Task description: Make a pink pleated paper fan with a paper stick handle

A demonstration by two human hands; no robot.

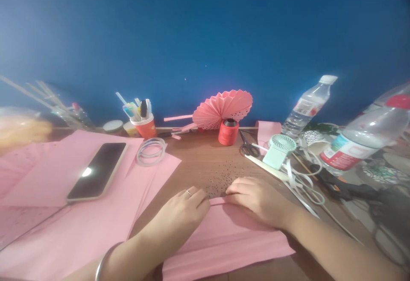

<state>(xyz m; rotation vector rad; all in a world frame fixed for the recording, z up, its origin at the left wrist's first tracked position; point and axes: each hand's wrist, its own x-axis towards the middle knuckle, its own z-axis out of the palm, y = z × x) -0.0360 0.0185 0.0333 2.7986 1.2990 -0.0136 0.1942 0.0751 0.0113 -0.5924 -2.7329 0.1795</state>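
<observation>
My left hand (179, 215) and my right hand (256, 197) rest side by side on a pink paper sheet (224, 238) lying on the wooden table (205, 157). Both hands have their fingers curled down and pressed on the sheet's far folded edge. The left hand wears a ring, and a bangle sits on its wrist. Small dark specks (221, 178) are scattered on the wood just beyond the fingertips.
A phone (98, 171) lies on more pink sheets (64, 212) at left, with wire rings (151, 150) beside it. Behind stand a cup of pens (144, 125), a pink folded fan (222, 108), a red spool (228, 131), scissors (249, 146), a mint mini fan (278, 148) and two water bottles (307, 106).
</observation>
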